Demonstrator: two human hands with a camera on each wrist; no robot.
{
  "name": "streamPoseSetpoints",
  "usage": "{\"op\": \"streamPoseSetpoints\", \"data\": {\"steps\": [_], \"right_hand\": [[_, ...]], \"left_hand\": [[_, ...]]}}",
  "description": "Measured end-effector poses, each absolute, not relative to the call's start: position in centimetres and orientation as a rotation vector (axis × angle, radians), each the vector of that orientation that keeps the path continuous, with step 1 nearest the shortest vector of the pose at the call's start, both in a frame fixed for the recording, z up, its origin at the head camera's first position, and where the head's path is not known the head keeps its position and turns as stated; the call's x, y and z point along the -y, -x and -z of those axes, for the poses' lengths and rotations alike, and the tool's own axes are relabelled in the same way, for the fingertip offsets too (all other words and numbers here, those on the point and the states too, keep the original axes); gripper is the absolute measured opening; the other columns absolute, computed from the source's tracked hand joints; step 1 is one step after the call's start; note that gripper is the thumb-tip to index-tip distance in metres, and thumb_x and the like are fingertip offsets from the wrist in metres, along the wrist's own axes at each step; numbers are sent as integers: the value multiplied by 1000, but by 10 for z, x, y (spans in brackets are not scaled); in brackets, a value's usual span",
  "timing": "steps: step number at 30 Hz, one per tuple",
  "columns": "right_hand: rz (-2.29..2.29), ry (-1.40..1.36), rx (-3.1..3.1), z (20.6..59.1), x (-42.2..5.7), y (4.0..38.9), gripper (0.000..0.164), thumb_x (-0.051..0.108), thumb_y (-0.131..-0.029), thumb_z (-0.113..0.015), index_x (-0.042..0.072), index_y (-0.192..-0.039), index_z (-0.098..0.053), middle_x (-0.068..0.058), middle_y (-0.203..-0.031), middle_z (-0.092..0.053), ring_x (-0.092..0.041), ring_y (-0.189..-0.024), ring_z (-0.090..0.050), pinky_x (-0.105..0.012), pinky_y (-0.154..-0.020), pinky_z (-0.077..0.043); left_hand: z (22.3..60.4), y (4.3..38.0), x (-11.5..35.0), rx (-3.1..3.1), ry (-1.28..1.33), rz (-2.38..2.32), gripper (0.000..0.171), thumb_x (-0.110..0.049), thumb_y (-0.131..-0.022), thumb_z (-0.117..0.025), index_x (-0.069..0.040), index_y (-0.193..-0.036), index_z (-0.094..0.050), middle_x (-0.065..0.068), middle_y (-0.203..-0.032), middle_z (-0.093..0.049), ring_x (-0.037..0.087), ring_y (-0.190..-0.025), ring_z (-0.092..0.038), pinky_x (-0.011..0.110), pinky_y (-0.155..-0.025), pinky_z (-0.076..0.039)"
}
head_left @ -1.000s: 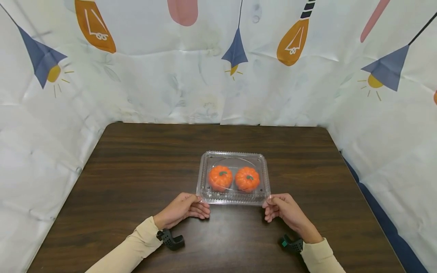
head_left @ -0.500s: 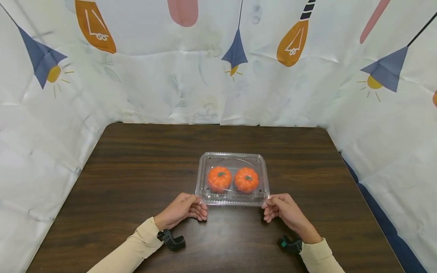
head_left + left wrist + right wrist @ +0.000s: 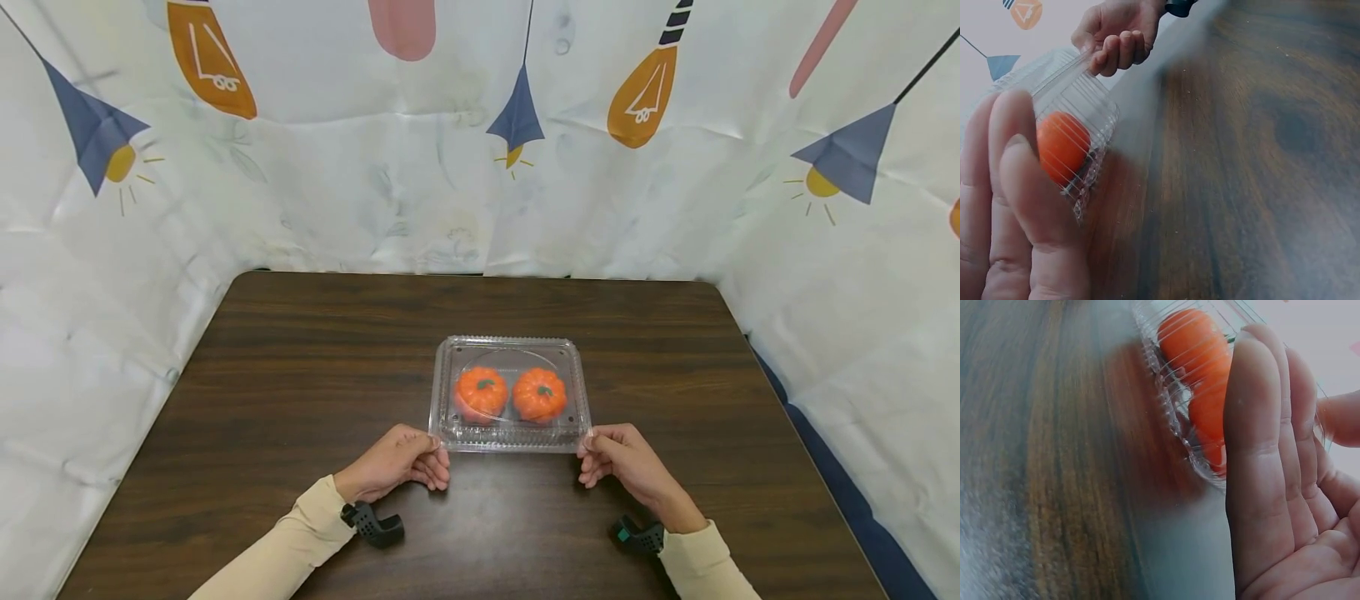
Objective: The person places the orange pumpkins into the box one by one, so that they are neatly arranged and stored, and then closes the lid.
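Observation:
A clear plastic clamshell container [image 3: 510, 439] lies on the brown table with its ribbed lid down. Inside it sit two small orange toy pumpkins with green stems, a left pumpkin [image 3: 481, 393] and a right pumpkin [image 3: 539, 395]. My left hand [image 3: 397, 462] pinches the near left corner of the rim between thumb and fingers. At the near right corner my right hand [image 3: 626, 462] pinches the rim the same way. In the left wrist view, a pumpkin [image 3: 1063, 148] shows through the ribbed wall, and the far hand's fingers curl under the edge.
The dark wood-grain table [image 3: 337, 333] reaches back to a white patterned curtain [image 3: 360, 192], which also hangs along both sides. Each wrist wears a black strap mount, such as the left strap mount [image 3: 378, 527], close over the tabletop.
The container has shifted very slightly left. The left hand's lower fingers have drawn back a little to the left; the right hand stays almost in place at its corner.

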State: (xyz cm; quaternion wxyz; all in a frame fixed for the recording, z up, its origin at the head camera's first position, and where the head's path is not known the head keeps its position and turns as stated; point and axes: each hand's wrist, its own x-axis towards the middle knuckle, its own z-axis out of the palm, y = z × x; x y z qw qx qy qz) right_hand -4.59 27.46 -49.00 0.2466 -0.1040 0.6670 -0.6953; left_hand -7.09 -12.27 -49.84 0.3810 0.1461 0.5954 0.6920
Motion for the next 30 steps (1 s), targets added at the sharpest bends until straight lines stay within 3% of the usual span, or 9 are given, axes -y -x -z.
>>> {"op": "streamPoseSetpoints", "data": {"steps": [9,18,22,26,30], "right_hand": [[1899,286,-1806,489,-272,46,30,8,-107,-43,-12,-93,-60,6,-74,-74,-10,-69,-76,-29,-63,-64],[1957,281,-1666,490,-271,46,29,6,-107,-46,-8,-97,-68,2,-80,-78,-12,-72,-78,-28,-67,-65],[1953,281,-1652,490,-272,46,29,8,-107,-48,-7,-98,-71,2,-82,-79,-12,-73,-78,-28,-68,-65],[1952,287,-1643,490,-273,47,29,10,-108,-49,-4,-101,-73,1,-85,-80,-11,-76,-78,-28,-70,-65],[1925,275,-1677,488,-275,48,30,14,-109,-49,-2,-105,-74,2,-89,-79,-10,-79,-78,-29,-73,-65]], "left_hand": [[503,69,121,-1525,-382,-1797,33,-11,-108,-38,-4,-91,-65,-6,-79,-76,8,-74,-75,23,-69,-61],[505,70,129,-1429,-389,-1802,36,-15,-110,-36,-4,-98,-69,-2,-89,-79,11,-83,-77,26,-77,-63],[504,73,133,-1388,-427,-1769,39,-19,-111,-42,10,-108,-67,0,-95,-80,13,-90,-78,27,-81,-63],[504,76,137,-1366,-489,-1731,54,-23,-112,-44,30,-120,-53,0,-101,-80,12,-96,-78,26,-85,-63],[504,78,141,-1364,-518,-1711,58,-24,-112,-44,33,-125,-47,0,-105,-80,12,-99,-77,25,-87,-63]]}}
